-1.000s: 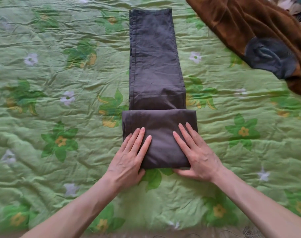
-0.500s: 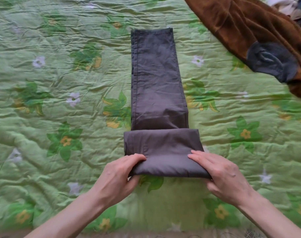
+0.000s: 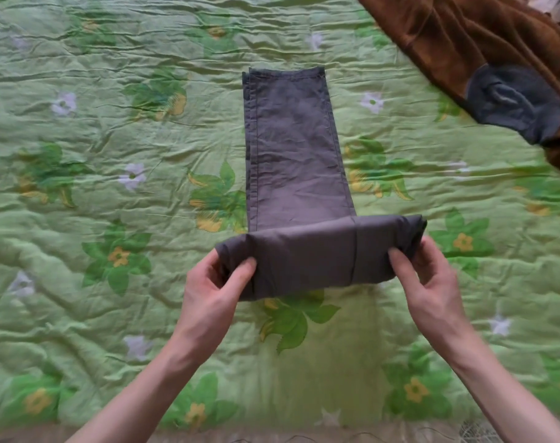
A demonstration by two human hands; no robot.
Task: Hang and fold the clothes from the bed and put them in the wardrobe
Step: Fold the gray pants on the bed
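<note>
Trousers: the dark grey cotton trousers lie on the green flowered quilt of the bed, long axis running straight away from you.
Fold: the thick folded end is raised, nearest you.
Hands: your left hand and right hand each grip 1 end, equally near.
Next: likely roll it away from you.
Aside: brown fleece garment far right; no container shows.

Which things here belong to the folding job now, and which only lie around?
In the job:
- dark grey folded trousers
- left hand, gripping the fold
- right hand, gripping the fold

Lying about:
- brown fleece garment with grey patch
- green floral quilted bedspread
</note>
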